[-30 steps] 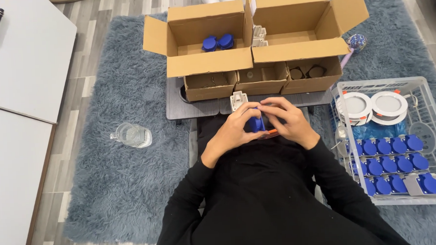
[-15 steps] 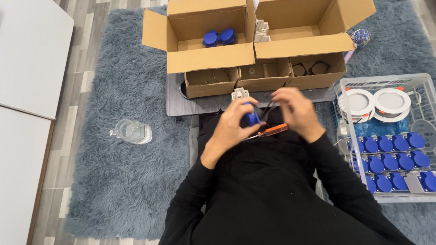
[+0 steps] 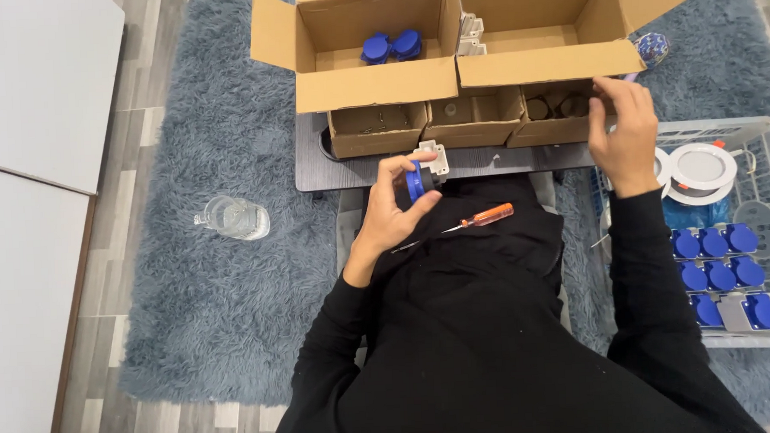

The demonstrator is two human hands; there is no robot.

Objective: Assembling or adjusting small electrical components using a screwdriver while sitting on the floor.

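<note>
An orange-handled screwdriver (image 3: 480,218) lies on the lap, long axis left-right, tip pointing left. Just beyond, the left hand (image 3: 393,209) grips a blue-capped socket part (image 3: 418,179) edge-on; best kept steady. Farther off, the right hand (image 3: 624,132) reaches open-fingered at the small cardboard box (image 3: 558,114).

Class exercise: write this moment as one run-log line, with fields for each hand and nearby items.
left hand: holds blue part | right hand: empty, at small box | screwdriver: on lap | basket: at the person's right
</note>
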